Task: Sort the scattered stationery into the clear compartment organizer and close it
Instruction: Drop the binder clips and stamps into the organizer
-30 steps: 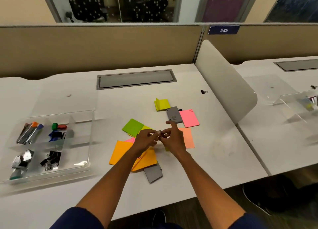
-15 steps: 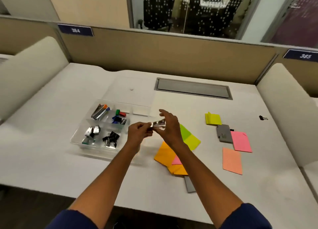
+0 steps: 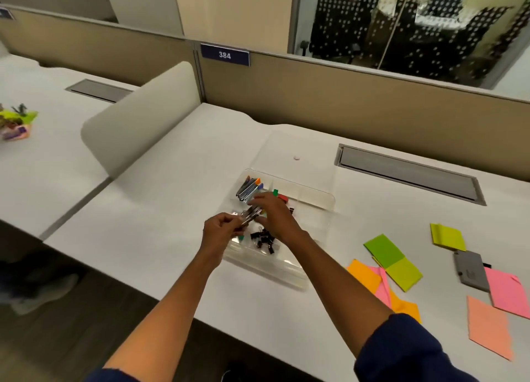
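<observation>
The clear compartment organizer (image 3: 315, 198) lies open on the white desk, its lid (image 3: 298, 152) folded back behind it. Inside are silver clips with coloured ends (image 3: 248, 188), small coloured bits (image 3: 282, 198) and black binder clips (image 3: 263, 239). My left hand (image 3: 222, 228) and my right hand (image 3: 271, 216) are together over the organizer's left side, both pinching a small silver metal item (image 3: 251, 213). Sticky note pads lie to the right: green (image 3: 384, 251), yellow (image 3: 448, 236), orange (image 3: 364, 275), pink (image 3: 507, 294), salmon (image 3: 489, 328). A grey case (image 3: 470, 269) lies among them.
A beige partition (image 3: 344, 94) with a "384" sign (image 3: 224, 55) runs along the back. A curved divider (image 3: 137, 114) stands at the left, with a neighbouring desk (image 3: 43, 152) beyond it. A grey cable hatch (image 3: 410, 175) is set into the desk. The near desk edge (image 3: 172, 295) drops to dark floor.
The view has swung left. Both hands have carried the silver item from above the sticky notes leftward to over the organizer's left compartments.
</observation>
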A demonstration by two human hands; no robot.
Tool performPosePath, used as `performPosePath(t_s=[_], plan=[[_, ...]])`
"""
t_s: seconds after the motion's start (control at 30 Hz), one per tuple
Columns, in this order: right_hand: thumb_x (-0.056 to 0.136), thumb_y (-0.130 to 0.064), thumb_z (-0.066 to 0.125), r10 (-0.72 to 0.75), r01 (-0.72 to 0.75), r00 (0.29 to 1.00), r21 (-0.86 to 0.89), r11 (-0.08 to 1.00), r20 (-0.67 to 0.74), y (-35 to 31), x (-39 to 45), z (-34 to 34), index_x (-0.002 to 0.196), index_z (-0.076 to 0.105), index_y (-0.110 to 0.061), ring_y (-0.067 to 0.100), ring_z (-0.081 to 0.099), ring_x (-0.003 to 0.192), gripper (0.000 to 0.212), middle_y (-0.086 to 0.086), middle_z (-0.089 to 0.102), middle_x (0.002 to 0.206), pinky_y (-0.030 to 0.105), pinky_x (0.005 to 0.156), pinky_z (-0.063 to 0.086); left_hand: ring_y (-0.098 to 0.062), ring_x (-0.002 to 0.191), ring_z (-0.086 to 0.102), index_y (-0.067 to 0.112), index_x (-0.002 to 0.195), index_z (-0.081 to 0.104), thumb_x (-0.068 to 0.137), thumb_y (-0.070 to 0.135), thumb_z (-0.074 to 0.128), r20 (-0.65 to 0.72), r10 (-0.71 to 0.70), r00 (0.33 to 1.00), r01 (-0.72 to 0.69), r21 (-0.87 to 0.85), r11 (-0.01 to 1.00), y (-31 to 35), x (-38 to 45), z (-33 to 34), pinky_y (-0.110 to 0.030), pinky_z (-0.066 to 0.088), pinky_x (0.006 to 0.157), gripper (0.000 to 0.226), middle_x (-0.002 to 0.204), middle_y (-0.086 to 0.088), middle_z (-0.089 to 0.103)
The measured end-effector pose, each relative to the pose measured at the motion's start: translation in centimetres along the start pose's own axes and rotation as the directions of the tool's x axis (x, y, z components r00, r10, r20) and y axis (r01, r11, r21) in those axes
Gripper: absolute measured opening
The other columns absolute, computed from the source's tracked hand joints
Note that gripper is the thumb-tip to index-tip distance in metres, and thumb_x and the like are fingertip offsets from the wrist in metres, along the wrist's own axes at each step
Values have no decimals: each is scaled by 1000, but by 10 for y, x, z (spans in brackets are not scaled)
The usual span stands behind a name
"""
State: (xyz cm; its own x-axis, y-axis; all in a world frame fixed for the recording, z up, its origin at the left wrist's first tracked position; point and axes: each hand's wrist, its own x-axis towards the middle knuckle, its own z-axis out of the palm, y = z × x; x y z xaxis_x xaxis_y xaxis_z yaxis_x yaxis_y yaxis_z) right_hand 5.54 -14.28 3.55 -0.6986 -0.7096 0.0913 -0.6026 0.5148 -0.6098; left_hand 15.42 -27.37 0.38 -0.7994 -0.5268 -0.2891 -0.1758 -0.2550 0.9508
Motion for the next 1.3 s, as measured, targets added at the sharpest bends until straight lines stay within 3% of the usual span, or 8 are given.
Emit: performPosePath(t_s=[0.27,0.43,0.6,0.73,0.97,1.07,1.23,1.3], plan=[[79,1,72,19,-19,1000,-5,1000,-10,-12,32,22,118,66,-8,24,54,120,40,10,59,126,28,102,41,-16,64,67,4,89,70,83,5,70,-44,27,999,-19,170,985,6,24,-30,-21,53,57,6,80,-11,72],[76,5,71,35,-37,997,-33,999,-69,-6,53,15,111,69,-9,26,56,117,37,11,61,122,28,98,41,-26,75,68,5,93,71,78,7,76,-41,63,997,-49,277,960,15,50,-17,-36,58,72,16,85,-14,73],[80,2,68,80,-88,994,-113,990,-70,4,77,9,111,68,-11,25,56,113,33,9,62,119,34,93,45,-18,70,68,8,90,73,71,6,81,4,182,983,-156,532,832,25,75,-5,-29,59,66,21,81,-5,73],[80,8,61,88,-98,993,-142,985,-76,11,98,9,105,69,-9,29,58,110,31,10,65,114,37,95,44,-25,72,65,6,82,74,72,8,77,53,320,946,-263,704,660,28,92,3,-36,55,69,10,78,-11,71],[85,7,57,155,-161,986,-104,981,-68,29,122,23,120,64,-10,31,52,114,39,14,64,120,37,94,45,-25,80,64,2,88,70,79,11,72,98,343,934,-290,770,568,25,115,6,-31,48,68,13,88,-12,69],[86,8,53,196,-203,972,-35,979,-131,33,128,29,115,67,-8,34,56,109,36,22,62,112,45,90,50,-24,77,65,2,88,70,83,16,69,114,332,936,-288,789,543,22,123,10,-25,42,63,15,86,-12,70],[82,10,51,206,-210,959,0,978,-196,36,127,38,106,70,-4,34,54,105,33,17,69,108,47,87,49,-24,76,65,3,91,72,87,25,67,128,348,929,-284,848,447,18,127,14,-27,46,64,23,86,-13,71],[81,11,52,220,-217,949,40,975,-226,33,122,40,103,70,-6,34,55,101,33,15,70,106,46,84,49,-25,78,66,3,93,70,85,28,69,126,371,920,-298,839,455,17,127,13,-29,46,66,26,87,-13,71]])
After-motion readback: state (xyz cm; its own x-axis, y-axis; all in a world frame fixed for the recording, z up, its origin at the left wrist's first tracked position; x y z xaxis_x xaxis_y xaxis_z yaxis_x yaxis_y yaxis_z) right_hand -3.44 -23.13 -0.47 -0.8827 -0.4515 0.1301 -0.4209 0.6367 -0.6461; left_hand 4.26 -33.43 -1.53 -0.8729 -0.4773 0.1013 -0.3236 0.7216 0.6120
